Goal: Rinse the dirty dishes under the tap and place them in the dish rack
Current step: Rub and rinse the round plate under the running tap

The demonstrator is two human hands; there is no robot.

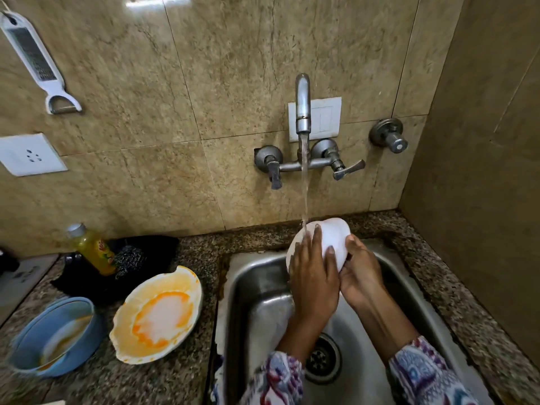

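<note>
A white bowl [333, 238] is held over the steel sink [248, 287], tilted with its outside toward me, right under the running stream from the tap [302, 103]. My left hand [314, 276] lies flat across the bowl's left side, fingers spread, with water hitting the fingertips. My right hand [361, 270] grips the bowl's right edge from below. On the counter to the left lie a white dish [159, 314] smeared with orange sauce and a blue bowl [55, 337] with orange residue. No dish rack is in view.
A yellow dish-soap bottle [93, 249] and a steel scrubber [128, 258] rest on a black cloth behind the dirty dish. The drain [321, 358] sits at the sink's near middle. A grater [35, 59] and a socket [29, 154] are on the wall.
</note>
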